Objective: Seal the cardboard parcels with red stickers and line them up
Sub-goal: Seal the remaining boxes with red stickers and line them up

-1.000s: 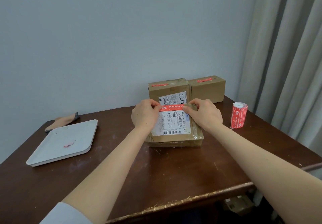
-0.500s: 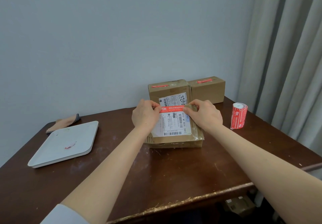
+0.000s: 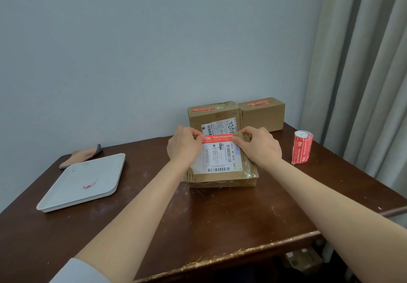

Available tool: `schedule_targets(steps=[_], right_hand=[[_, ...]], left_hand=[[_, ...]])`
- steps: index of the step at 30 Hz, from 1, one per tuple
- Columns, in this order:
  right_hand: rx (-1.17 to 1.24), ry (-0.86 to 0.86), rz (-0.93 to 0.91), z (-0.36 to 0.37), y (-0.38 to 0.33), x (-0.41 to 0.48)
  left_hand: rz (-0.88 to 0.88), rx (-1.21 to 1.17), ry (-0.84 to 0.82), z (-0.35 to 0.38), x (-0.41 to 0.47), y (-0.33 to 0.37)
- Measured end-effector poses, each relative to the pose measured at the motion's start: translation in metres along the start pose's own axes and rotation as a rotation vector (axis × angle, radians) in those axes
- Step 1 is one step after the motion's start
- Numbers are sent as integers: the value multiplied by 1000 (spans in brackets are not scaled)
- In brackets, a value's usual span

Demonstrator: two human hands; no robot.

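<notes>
Fingers [image 3: 198, 137] tight on red sticker [image 3: 218, 139] ends

Left hand [image 3: 184, 146] and right hand [image 3: 261, 147] pinch red sticker [image 3: 218, 138], seemingly touching parcel [image 3: 222, 181].

Little has shifted since a second ago: the red sticker [image 3: 217, 139], pinched at either end by the left hand [image 3: 184, 148] and the right hand [image 3: 259, 148], has sunk only a shade lower over the far edge of the flat parcel [image 3: 220, 179], both hands easing down with it.
</notes>
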State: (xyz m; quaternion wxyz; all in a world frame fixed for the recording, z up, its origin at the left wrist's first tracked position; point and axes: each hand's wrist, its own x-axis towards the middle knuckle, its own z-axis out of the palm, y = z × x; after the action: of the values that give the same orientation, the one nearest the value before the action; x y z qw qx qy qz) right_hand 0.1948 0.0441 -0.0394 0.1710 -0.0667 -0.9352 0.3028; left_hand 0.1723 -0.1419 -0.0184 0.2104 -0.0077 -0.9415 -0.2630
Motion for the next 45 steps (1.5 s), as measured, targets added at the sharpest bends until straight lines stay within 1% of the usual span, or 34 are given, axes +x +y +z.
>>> schedule_targets(steps=[15, 20, 23, 28, 45], right_hand=[[4, 3, 4, -2, -1, -3], [3, 1, 7, -2, -1, -3], [6, -1, 10, -1, 0, -3], [4, 4, 8, -1, 0, -3], [28, 10, 5, 1, 1, -3]], left_hand=[[0, -41, -13, -6, -5, 5], [58, -8, 39, -6, -10, 8], [77, -35, 65, -4, -10, 7], [68, -64, 66, -7, -10, 8], [61, -60, 31, -14, -12, 11]])
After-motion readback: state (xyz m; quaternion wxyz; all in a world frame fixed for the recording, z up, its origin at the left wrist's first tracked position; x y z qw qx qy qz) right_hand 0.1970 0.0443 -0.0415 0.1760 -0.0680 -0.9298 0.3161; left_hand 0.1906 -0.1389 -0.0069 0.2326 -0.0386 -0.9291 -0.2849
